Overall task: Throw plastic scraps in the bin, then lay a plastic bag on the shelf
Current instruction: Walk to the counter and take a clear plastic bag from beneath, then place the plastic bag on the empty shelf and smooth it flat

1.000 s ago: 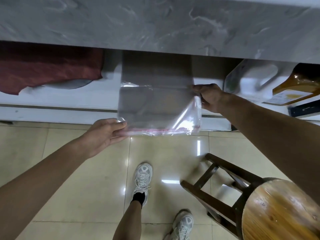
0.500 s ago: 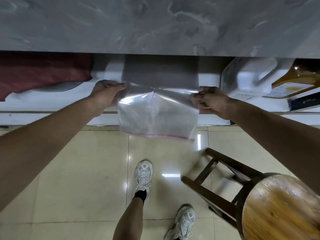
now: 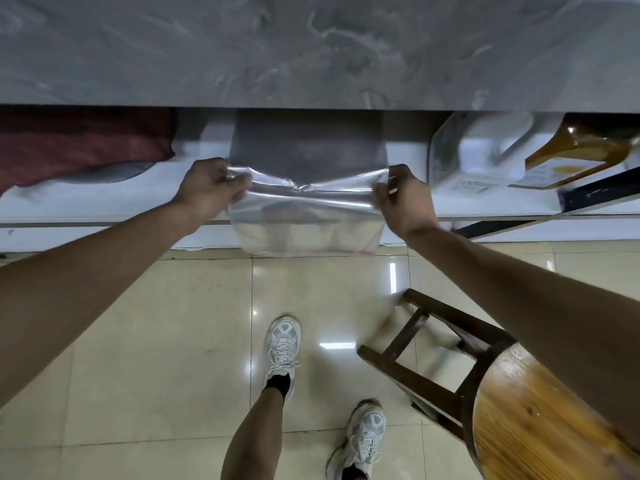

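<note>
Here, both hands were closed tight on one clear plastic bag (image 3: 308, 220). The left hand (image 3: 207, 188) had its fingers curled shut on the bag's far left corner. The right hand (image 3: 401, 199) pinched the far right corner the same way, with the fingers folded in. The bag was pulled flat between them, with a small pucker in the middle of its far edge. Its near edge hung down past the front of the white shelf (image 3: 104, 199), above the shiny floor tiles (image 3: 166, 327).

The bag was held just over the shelf, under the grey stone counter (image 3: 311, 46). A dark grey sheet (image 3: 308, 143) lay on the shelf right behind the bag. A dark red cloth (image 3: 79, 143) lay far to the left. A white jug (image 3: 485, 147) and a brown bottle (image 3: 585, 147) lay on the right side of the shelf. Both had labels, but the writing was too blurry to read.

A wooden stool (image 3: 519, 410) stood near on the right, beside the person's white sneakers (image 3: 282, 344).
</note>
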